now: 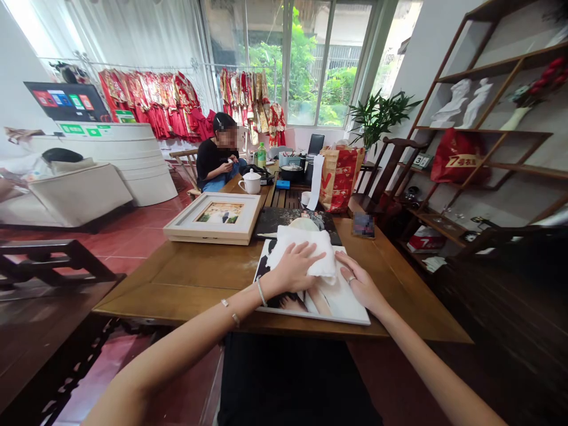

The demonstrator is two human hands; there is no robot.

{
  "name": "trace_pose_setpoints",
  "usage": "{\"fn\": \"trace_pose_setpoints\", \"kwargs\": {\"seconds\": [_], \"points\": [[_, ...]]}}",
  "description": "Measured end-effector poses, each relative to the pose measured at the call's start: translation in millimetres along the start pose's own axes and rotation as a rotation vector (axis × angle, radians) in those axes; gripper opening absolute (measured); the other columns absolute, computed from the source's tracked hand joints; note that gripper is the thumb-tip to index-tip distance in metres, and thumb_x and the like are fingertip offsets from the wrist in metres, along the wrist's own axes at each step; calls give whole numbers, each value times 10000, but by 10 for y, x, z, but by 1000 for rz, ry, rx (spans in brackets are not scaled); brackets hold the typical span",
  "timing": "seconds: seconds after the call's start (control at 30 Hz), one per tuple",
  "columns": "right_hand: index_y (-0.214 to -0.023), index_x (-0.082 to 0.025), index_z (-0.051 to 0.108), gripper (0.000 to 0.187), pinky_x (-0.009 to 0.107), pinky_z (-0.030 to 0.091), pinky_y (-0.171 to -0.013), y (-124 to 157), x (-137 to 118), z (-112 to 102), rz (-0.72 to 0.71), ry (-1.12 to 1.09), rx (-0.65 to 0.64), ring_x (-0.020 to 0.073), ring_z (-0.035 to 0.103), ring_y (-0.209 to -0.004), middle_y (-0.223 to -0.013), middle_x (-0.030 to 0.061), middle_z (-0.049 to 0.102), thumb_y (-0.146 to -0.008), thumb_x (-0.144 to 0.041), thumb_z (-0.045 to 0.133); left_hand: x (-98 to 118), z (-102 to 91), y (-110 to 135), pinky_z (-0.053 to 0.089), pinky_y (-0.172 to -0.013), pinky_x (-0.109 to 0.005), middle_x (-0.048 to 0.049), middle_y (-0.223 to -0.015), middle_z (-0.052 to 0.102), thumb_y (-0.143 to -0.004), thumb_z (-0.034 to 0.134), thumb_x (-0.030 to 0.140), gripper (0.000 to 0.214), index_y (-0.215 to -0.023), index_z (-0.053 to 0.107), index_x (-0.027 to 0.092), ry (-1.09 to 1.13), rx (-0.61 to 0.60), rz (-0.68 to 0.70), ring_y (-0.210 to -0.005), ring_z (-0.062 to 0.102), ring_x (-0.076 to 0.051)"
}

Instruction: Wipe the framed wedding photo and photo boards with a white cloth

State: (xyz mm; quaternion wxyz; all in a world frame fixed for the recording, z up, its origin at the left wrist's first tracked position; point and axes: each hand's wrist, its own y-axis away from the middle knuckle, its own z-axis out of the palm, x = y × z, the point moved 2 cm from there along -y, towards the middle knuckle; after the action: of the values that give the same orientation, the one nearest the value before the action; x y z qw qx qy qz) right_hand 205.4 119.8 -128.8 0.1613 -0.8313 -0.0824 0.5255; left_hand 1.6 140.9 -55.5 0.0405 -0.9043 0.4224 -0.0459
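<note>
My left hand [296, 269] lies flat, fingers spread, on a folded white cloth [326, 248]. The cloth rests on a photo panel [341, 302] with a pale edge, near the front of the wooden table. Dark and light parts of a picture show around the cloth. My right hand [361, 281] rests at the panel's right side, fingers stretched out, a ring on one of them. Behind the panel lies a dark photo panel [273, 222], partly covered. A white picture frame [186, 222] lies to the left, with a small photo inside.
A wooden table [177, 278] carries a white lidded cup [251, 182], a red and tan paper bag [341, 177] and a blue box [283, 184]. A seated person [217, 157] is at the far left side. Wooden chairs stand around, and a shelf [488, 133] is on the right.
</note>
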Motion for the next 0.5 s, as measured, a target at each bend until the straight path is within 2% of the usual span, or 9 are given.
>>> {"fn": "trace_pose_setpoints", "kwargs": {"seconds": [0.2, 0.3, 0.4, 0.5], "points": [[-1191, -270, 620, 416, 466, 224, -1143, 4, 52, 25, 3, -35, -1, 249, 396, -1332, -1382, 51, 518, -830, -450, 516, 506, 3, 611, 149, -1103, -533, -95, -1513, 258, -731, 586, 404, 791, -1444, 274, 260, 101, -14, 110, -1391, 188, -317], [-1178, -277, 628, 396, 463, 222, -1144, 21, 61, 26, -17, -59, -6, 243, 397, -1332, -1374, 43, 528, -820, -419, 533, 669, -3, 817, 140, -1112, -517, -92, -1522, 235, -699, 610, 407, 857, -1455, 233, 266, 123, -21, 151, -1394, 177, -316], [-1186, -269, 623, 398, 465, 222, -1144, 37, 37, 18, -34, -40, -12, 242, 395, -1334, -1376, 54, 523, -816, -386, 534, 647, -21, 789, 184, -1103, -506, -87, -1509, 271, -730, 582, 440, 795, -1441, 268, 272, 118, -8, 133, -1381, 221, -309], [-1211, -252, 602, 414, 465, 226, -1143, 48, -8, 21, -33, 1, -16, 241, 390, -1337, -1385, 74, 511, -823, -373, 520, 450, -29, 562, 220, -1085, -515, -94, -1490, 312, -774, 546, 442, 716, -1426, 312, 260, 75, 21, 70, -1365, 262, -312]]}}
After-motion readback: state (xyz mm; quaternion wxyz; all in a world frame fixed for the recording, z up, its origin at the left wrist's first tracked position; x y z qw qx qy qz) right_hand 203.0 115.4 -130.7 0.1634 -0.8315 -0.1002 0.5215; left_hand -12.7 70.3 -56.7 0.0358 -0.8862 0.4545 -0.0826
